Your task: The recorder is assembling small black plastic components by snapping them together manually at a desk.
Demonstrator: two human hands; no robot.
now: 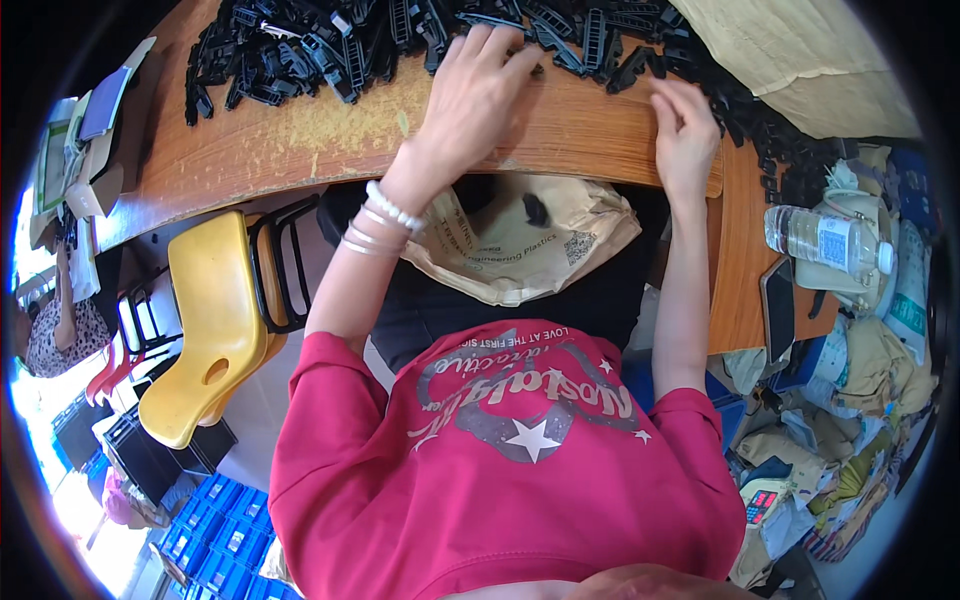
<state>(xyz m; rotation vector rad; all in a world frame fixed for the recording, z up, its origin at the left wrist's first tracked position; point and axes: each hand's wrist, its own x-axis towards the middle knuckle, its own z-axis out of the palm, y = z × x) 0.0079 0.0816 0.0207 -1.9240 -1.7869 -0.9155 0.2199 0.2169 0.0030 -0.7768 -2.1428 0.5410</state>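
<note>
Black plastic parts (345,50) lie in a long loose pile along the far side of the wooden table. Many are slim and ladder-like. My left hand (478,95) reaches over the near edge of the pile, fingers bent and apart; its fingertips touch the parts and are partly hidden. To the right, my right hand (688,135) hovers beside a black clip-like part (632,72), thumb and forefinger apart with nothing visible between them. Below the table edge, an open brown paper bag (520,265) rests on my lap. A small black piece (536,209) shows inside its mouth.
A large paper sack (800,60) leans over the pile's right end. A clear bottle (830,243) and a phone (777,310) lie on the right side surface. At left are a yellow chair (215,320), blue crates (225,540) and a carton (105,185).
</note>
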